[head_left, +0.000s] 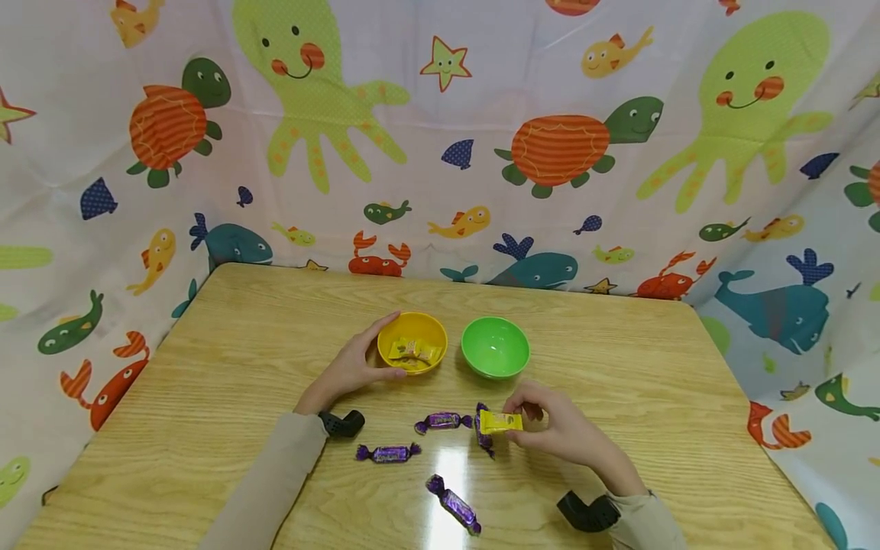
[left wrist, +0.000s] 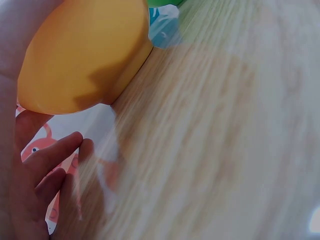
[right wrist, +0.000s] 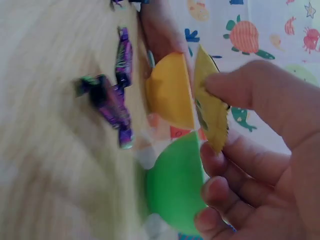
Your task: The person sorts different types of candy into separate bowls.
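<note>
My left hand (head_left: 349, 368) holds the yellow bowl (head_left: 412, 315) at its left side, thumb in front and index finger behind. Several yellow-wrapped candies (head_left: 414, 351) lie inside that bowl. Between thumb and fingertips, my right hand (head_left: 565, 429) pinches a yellow-wrapped candy (head_left: 500, 422). In the right wrist view the same candy (right wrist: 212, 102) is off the table, its flat wrapper facing the bowls. A purple-wrapped candy (head_left: 483, 441) on the table is partly hidden behind it in the head view. The green bowl (head_left: 495, 347) stands just beyond my right hand, with nothing visible in it.
More purple-wrapped candies lie on the wooden table (head_left: 619, 344): one (head_left: 443, 422) in front of the yellow bowl, another (head_left: 389, 454) to the left, a third (head_left: 454, 505) nearer me. A curtain with sea animals (head_left: 426, 137) hangs around the table's back and sides.
</note>
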Available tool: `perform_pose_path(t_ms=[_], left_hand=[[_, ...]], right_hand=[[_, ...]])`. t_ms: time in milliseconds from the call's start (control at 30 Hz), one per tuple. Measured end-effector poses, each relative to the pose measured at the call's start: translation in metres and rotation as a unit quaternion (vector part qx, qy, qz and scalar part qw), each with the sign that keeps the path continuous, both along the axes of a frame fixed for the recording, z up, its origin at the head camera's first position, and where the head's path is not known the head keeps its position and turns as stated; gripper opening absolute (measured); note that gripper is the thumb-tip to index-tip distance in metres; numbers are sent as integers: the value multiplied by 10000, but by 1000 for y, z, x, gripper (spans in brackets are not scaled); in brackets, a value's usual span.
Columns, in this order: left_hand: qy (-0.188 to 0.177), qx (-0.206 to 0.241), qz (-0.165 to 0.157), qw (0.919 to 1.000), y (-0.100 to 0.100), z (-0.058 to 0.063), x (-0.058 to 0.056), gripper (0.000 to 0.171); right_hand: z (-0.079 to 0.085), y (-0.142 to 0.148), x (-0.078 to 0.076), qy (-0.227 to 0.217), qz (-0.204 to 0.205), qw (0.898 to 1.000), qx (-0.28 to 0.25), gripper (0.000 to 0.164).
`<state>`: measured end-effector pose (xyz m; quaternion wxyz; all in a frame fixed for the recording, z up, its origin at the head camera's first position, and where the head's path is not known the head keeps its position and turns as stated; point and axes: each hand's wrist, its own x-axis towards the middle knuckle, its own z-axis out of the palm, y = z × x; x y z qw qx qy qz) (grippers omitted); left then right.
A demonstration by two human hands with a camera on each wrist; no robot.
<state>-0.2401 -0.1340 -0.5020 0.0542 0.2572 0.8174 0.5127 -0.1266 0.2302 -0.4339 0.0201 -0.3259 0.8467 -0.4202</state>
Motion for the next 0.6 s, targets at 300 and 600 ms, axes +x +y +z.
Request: perform_pose_path(t_ms=[300,600], left_hand=[[29,-14,8,10000,-1,0,0,100],[52,-5,29,10000,0,0,0,99]], right_hand=[[18,-29,-27,266,-585,9978,157,24],[26,-75,-65,640,-1104,9918,85,19]])
